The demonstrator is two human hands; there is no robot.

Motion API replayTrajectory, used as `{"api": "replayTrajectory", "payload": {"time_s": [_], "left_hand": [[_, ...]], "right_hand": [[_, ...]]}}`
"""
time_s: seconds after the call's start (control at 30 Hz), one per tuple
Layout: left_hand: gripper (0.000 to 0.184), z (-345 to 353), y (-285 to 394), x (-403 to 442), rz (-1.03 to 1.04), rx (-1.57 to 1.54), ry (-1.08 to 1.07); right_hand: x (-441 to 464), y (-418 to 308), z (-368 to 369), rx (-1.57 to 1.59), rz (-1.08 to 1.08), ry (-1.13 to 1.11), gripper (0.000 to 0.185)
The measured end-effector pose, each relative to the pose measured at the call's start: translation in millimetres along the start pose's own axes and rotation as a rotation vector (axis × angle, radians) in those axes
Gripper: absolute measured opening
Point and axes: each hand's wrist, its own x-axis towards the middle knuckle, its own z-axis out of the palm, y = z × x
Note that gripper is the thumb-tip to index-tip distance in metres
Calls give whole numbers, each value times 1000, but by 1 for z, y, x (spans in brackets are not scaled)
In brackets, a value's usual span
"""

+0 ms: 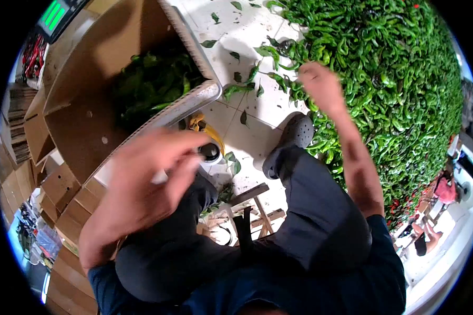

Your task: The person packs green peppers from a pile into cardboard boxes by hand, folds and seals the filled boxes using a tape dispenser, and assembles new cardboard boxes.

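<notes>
Peppers (389,79) lie heaped on the floor (260,113) at right, with more in the box (81,107) at left. The left hand (150,176) (blurred) is loosely open near the box; the right hand (320,84) curls at the peppers' left edge, its grip impossible to tell.

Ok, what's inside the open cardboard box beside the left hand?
Green peppers show inside the cardboard box, partly in shadow. What lies under that top layer is covered, so I can't tell how deep they go.
</notes>
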Motion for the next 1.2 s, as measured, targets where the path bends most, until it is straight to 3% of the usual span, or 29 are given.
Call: {"api": "replayTrajectory", "payload": {"time_s": [0.07, 0.17, 0.23, 0.3, 0.4, 0.47, 0.53, 0.6, 0.67, 0.7, 0.8, 0.87, 0.93, 0.97, 1.0, 1.07, 1.17, 1.2], "left_hand": [[21, 52, -27, 10, -139, 57, -397], [20, 117, -68, 10, -100, 363, -711], [22, 165, -120, 16, 104, 660, -632], [18, 193, -136, 55, 93, 801, -547], [14, 238, -191, 90, 51, 987, -197], [16, 257, -208, 95, -2, 1039, -150], [18, 265, -220, 97, -72, 1003, -139], [22, 266, -222, 90, -152, 872, -179], [22, 263, -213, 87, -264, 742, -186], [22, 265, -206, 91, -311, 673, -194], [22, 255, -142, 133, -806, -13, -277], [17, 276, -144, 143, -640, -108, -185], [11, 301, -128, 165, -715, -592, -39], [8, 313, -116, 179, -725, -793, 63], [27, 321, -109, 191, -635, -761, 69], [52, 333, -112, 230, -549, -613, 61], [61, 306, -92, 303, -474, -277, -35], [60, 295, -80, 328, -552, -269, -110]], "right_hand": [[-14, 36, 57, -274, -154, -188, 25], [-9, 54, 114, -376, -486, 40, 23], [14, 39, 120, -482, -686, 104, 33], [40, 24, 119, -606, -795, 7, 35], [68, 21, 130, -754, -779, -230, 32], [59, 17, 113, -803, -763, -251, 29], [46, 48, 138, -543, -645, 39, 29], [18, 56, 128, -232, -344, 18, 31], [-9, 81, 115, -67, -217, 56, 40], [-25, 94, 105, -32, -254, 154, 40], [-59, 131, 88, 179, 27, 416, 31], [-73, 149, 50, 302, 401, 411, 29], [-84, 172, 16, 283, 505, 556, 32], [-90, 180, 1, 217, 396, 702, 34], [-92, 184, -12, 149, 277, 841, 37], [-93, 179, -38, 27, 203, 823, 57], [-77, 159, -53, -37, 411, 585, 70], [-70, 159, -50, -9, 447, 505, 76]]}}
